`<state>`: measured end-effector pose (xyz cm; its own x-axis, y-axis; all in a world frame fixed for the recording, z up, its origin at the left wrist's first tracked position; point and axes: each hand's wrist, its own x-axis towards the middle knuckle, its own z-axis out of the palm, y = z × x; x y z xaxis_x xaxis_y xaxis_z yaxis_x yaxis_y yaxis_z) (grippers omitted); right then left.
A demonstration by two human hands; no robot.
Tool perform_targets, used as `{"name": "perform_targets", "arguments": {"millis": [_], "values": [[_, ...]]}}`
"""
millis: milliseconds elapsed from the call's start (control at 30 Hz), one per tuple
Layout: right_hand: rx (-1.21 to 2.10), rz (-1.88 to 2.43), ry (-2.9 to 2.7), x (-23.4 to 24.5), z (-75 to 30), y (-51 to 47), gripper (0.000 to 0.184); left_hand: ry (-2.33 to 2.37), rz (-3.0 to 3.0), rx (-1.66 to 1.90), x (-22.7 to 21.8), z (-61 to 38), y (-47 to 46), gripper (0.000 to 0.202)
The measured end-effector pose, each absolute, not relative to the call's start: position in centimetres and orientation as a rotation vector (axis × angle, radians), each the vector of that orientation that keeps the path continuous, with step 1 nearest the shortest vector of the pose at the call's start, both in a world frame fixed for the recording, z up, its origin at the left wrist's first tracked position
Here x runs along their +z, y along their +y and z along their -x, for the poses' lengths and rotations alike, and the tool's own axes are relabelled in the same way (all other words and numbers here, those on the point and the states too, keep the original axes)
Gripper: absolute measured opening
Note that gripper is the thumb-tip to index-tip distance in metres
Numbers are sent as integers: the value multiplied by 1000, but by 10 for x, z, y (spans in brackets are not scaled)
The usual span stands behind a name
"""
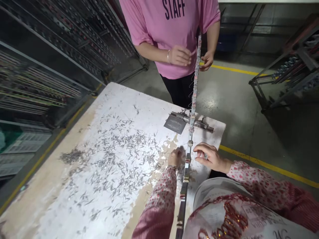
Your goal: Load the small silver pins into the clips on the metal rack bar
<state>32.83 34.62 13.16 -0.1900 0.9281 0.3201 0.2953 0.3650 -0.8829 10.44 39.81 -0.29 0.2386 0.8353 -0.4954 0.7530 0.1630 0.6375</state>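
One broad white table, below the fingers and spreading to their left. Beyond the fingertips, past the table edge, a co-worker, with raised hands close beside the far stretch of a long narrow bar; best, then, to avoid jolting that bar. Near end of the same bar running between the two sets of fingers, within easy reach of both. Ahead of the fingers, where the bar crosses, a metal stand; probably wise to keep any push light, so as not to rock the bar.

Just left of the bar, the left hand, low over the table, fingertips partly hidden; impossible to tell if grasping or released. Just right of the bar, the right hand, fingers loosely curled, tips parted, nothing plainly held. Ahead of the left fingers, a flat grey plate. Along the bar, beside the fingers and beyond, small clips; likely best handled singly, with thumb and forefinger squarely opposed. Left of the left fingers, scattered thin wire pieces, many overlapping; seemingly easiest to pick one by one, with the sleeve lifted clear of snags.
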Motion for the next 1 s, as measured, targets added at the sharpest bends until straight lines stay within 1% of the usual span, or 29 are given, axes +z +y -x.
{"name": "perform_targets", "arguments": {"millis": [133,233,333,433,500,567,633,833,1000], "values": [[882,1041,-1799,141,-320,347,34,1507,-1408,313,22,-86,408,22],[805,1128,-1889,143,-311,349,34,1383,-1187,558,60,-78,412,34],[623,1251,-1984,139,-301,351,33,1235,-952,682,106,-78,410,36],[461,1339,-2054,132,-294,351,35,1149,-812,675,144,-79,402,36],[426,1360,-2057,129,-292,350,34,1125,-820,647,160,-79,395,37],[424,1358,-2045,128,-291,351,31,1131,-906,638,170,-77,390,35],[432,1353,-2037,129,-290,351,28,1162,-1070,659,179,-76,386,29],[561,1285,-2042,127,-289,352,30,1126,-1866,815,212,-89,384,10],[654,1299,-2062,126,-290,350,21,993,-2241,817,232,-103,386,13]]}}
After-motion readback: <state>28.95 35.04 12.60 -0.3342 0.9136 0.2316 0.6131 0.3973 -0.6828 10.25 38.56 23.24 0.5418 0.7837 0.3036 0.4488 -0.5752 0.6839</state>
